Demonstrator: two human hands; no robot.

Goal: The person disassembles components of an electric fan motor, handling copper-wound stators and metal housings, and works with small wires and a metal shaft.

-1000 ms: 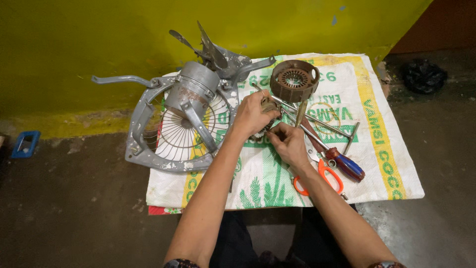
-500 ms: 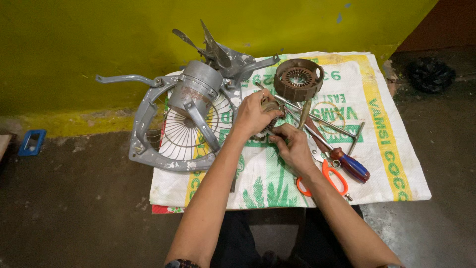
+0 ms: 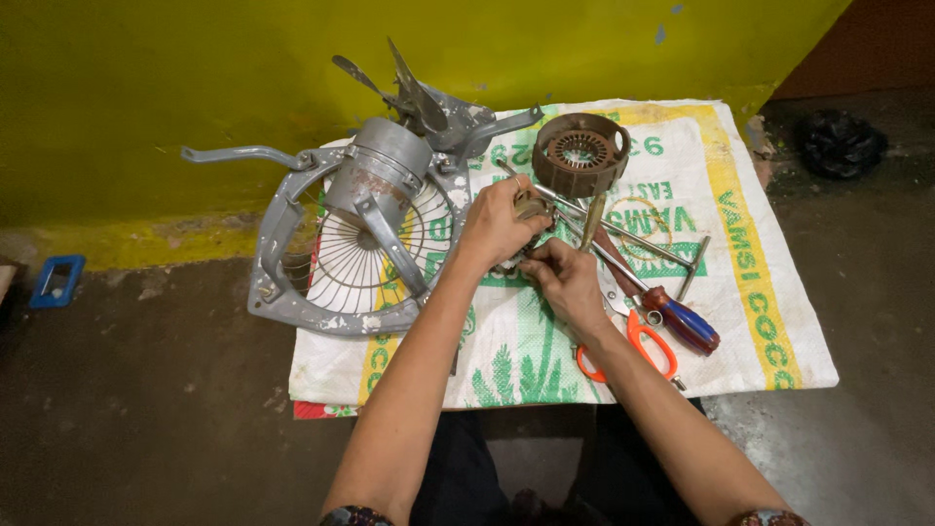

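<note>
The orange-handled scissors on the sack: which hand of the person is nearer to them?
Right. The right hand is just above and left of the orange-handled scissors, its wrist beside the handles. The left hand is farther up and left, beyond the right hand.

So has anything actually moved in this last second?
Hardly. The left hand and right hand stay closed together on a small metal part, only nudging. The fan frame, brown motor ring, screwdriver and scissors lie as before on the sack.
</note>
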